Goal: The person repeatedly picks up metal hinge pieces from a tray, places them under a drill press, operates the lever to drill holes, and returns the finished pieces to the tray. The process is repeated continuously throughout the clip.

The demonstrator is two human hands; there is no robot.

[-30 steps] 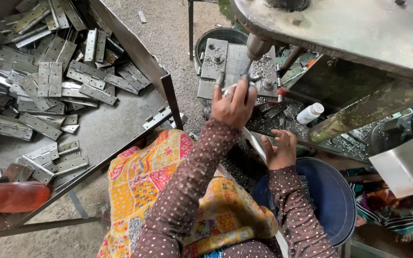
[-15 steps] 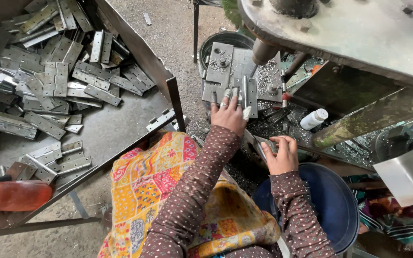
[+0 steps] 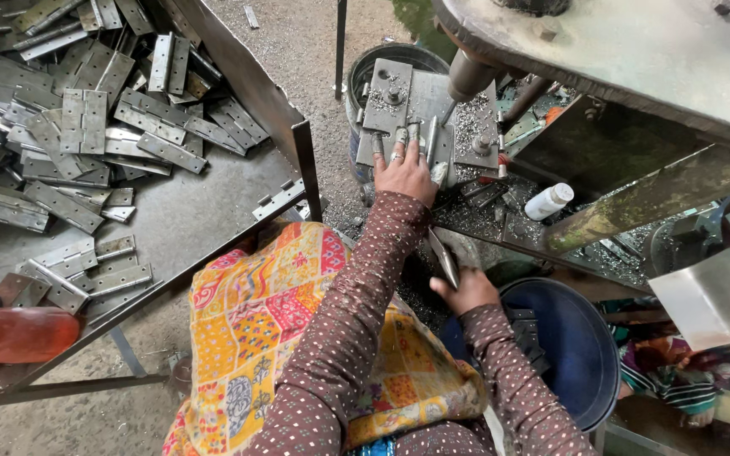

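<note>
1. The left hand is lying flat, fingers spread, on a metal hinge resting on the grey jig plate under the drill spindle; it is pressing down rather than closing round anything.
2. The right hand is gripping a second hinge, held tilted on edge just above the blue tub.
3. Dark hinges are lying inside that tub, close beside the right wrist.
4. Metal shavings are covering the jig plate and the ledge around it.
5. A small white bottle is lying on its side right of the left hand.
6. A sloping steel tray at the left is holding a heap of loose hinges.
7. A yellow patterned cloth is draping over the person's lap.
</note>
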